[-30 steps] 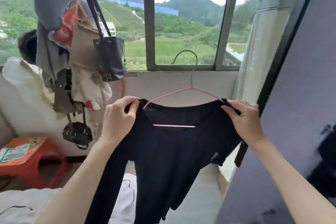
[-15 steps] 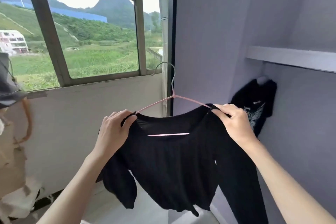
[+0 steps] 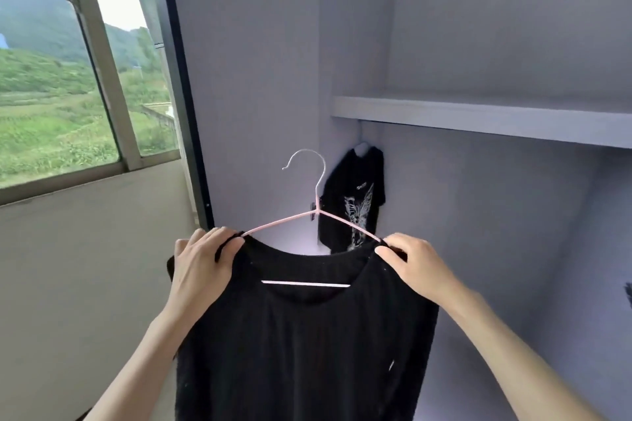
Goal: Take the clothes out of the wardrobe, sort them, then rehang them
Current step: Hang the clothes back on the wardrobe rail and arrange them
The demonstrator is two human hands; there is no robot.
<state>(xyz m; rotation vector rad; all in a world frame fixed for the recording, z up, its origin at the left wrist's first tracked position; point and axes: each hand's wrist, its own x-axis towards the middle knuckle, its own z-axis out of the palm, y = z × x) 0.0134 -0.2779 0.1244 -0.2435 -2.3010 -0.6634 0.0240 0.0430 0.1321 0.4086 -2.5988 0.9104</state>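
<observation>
black knit top point(image 3: 301, 345) on a pink wire hanger point(image 3: 316, 215), held up at centre frame before the open wardrobe point(image 3: 478, 44). left hand point(image 3: 200, 270) at 9 o'clock of the neckline, fingers curled round the top's shoulder and hanger end. right hand point(image 3: 415, 265) at 3 o'clock, pinching the other shoulder. hook pointing up, free of any rail. black printed t-shirt point(image 3: 354, 202) hanging at 12 o'clock in the wardrobe's back corner under the shelf point(image 3: 478, 116); small white lettering above its pale graphic, too blurred to read. window point(image 3: 102, 61) at 10 o'clock, green hills beyond.
</observation>
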